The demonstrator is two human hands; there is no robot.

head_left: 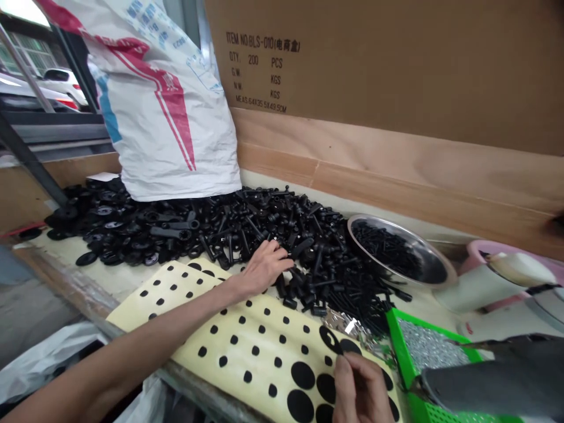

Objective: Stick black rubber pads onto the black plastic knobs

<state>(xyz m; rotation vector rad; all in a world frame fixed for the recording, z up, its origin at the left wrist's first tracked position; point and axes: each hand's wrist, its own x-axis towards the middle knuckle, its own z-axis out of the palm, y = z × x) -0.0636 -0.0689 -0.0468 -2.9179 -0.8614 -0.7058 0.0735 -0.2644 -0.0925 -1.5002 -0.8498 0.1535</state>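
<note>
My left hand [264, 269] rests on a heap of black plastic bolts and knobs [247, 226], its fingers among the parts. Nothing held in it shows clearly. My right hand [359, 389] pinches at the lower right corner of a cream backing sheet [247, 335] dotted with round black adhesive pads. Its thumb and fingertip are shut on the edge of a black pad [329, 339] that is lifting off the sheet. Larger black discs [303, 375] lie next to that hand.
A steel bowl [396, 249] of black screws stands right of the heap. A green tray [425, 346] holds small silver parts. A white woven sack [163, 111] and a cardboard carton [352, 59] stand behind. A grey object [493, 376] juts in at the lower right.
</note>
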